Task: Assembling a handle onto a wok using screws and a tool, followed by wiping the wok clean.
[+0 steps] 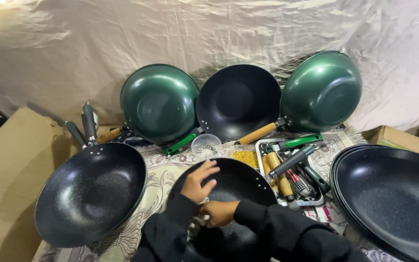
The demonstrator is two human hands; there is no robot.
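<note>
A black wok (241, 182) lies on the patterned cloth right in front of me. My left hand (197, 182) rests on the wok's inner near-left side with its fingers spread and nothing in it. Just below it, my right hand (219, 212) is curled at the wok's near rim. It seems closed on a small grey metal part (198, 223), most of which my dark sleeves hide. The two hands almost touch.
A metal tray (318, 200) at the right holds wooden, grey and green handles and tools. Behind the wok sit a clear bowl (206, 144) and a tub of yellow bits (246, 156). Black woks lie left (90, 191) and stacked right (394, 199). Three woks lean at the back.
</note>
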